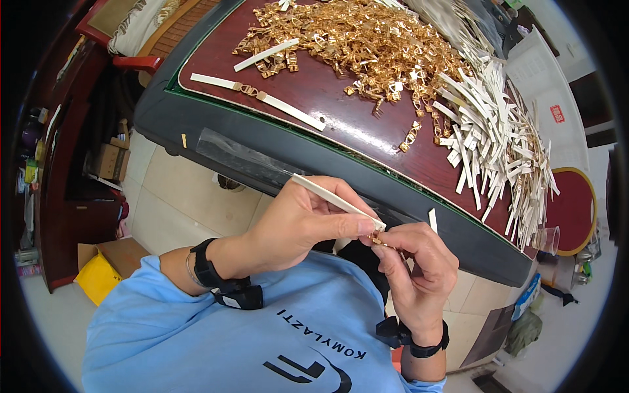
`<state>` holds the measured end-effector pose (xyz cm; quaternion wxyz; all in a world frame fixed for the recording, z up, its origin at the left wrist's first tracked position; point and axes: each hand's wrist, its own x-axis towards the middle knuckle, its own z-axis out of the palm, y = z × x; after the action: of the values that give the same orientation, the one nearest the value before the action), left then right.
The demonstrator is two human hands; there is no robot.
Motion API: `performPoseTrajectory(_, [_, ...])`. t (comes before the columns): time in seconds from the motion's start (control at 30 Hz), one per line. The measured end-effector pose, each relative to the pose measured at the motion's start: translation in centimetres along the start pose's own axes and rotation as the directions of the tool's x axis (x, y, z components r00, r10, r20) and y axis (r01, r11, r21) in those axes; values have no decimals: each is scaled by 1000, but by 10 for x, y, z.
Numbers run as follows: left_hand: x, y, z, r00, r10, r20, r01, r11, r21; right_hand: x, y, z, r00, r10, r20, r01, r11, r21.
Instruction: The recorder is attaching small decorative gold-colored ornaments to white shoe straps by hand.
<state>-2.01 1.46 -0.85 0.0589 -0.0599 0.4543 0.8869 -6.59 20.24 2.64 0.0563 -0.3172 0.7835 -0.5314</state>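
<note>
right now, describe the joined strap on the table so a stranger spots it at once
On the dark red tabletop, follow the near edge leftward, beyond the left hand. A strap lies along it. Unlike the plain strip behind it, this one has a gold link between two white lengths.

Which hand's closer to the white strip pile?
Right. In view, the right hand is below and left of the white strip pile; the left hand is farther left.

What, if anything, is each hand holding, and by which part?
The left hand holds a white strip near its right end. The right hand pinches a gold clasp; exactly where is hidden.
</note>
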Motion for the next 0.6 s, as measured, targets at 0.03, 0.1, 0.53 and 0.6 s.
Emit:
performPoseTrajectory(0.03, [1, -1, -2, 999, -31, 22, 32, 998, -52, 0, 0, -1, 1000, 0, 0, 0, 1000, 1])
performPoseTrajectory(0.1, [2, -3, -4, 997, -60, 42, 64, 993, -103, -1, 0, -4, 998, 23, 53, -26, 998, 49])
performPoseTrajectory(0.53, [-2, 3, 3, 995, -69, 77, 75, 995, -71, -1, -8, -12, 995, 36, 95, -44, 996, 78])
performPoseTrajectory(0.6, [-2, 2, 3, 998, -25, 60, 26, 1000, -13, 0, -9, -12, 996, 24, 83, -26, 999, 27])
